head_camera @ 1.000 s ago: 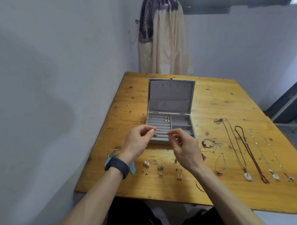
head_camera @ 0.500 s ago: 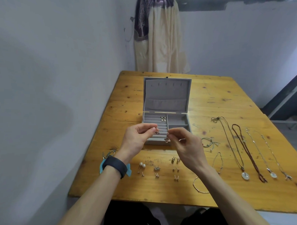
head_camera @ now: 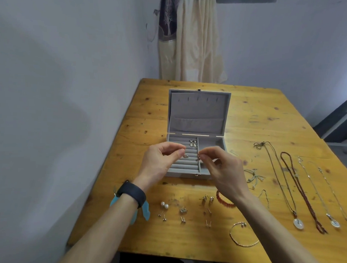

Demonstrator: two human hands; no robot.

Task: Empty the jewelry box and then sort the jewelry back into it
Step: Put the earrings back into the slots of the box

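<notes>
A grey jewelry box (head_camera: 197, 114) stands open on the wooden table (head_camera: 257, 118), lid upright. One pair of earrings (head_camera: 193, 143) sits in the top ring rolls. My left hand (head_camera: 160, 162) pinches a small earring (head_camera: 185, 156) over the ring rolls. My right hand (head_camera: 224, 168) pinches a second small earring (head_camera: 198, 158) beside it. Pearl studs (head_camera: 164, 205) and several small earrings (head_camera: 183, 210) lie in front of the box. A red bead bracelet (head_camera: 223, 201) and a thin chain bracelet (head_camera: 242, 235) lie under my right forearm.
Several necklaces lie in parallel on the right, among them a brown beaded necklace (head_camera: 302, 192) and a cord with a white pendant (head_camera: 298, 223). A knotted cord bracelet (head_camera: 253, 176) lies right of the box. A turquoise piece (head_camera: 145, 211) peeks out under my left wrist. A wall runs along the table's left edge.
Both hands have stayed over the front of the box, each holding its earring. The camera view has shifted slightly, and the two hands have drawn a little apart.
</notes>
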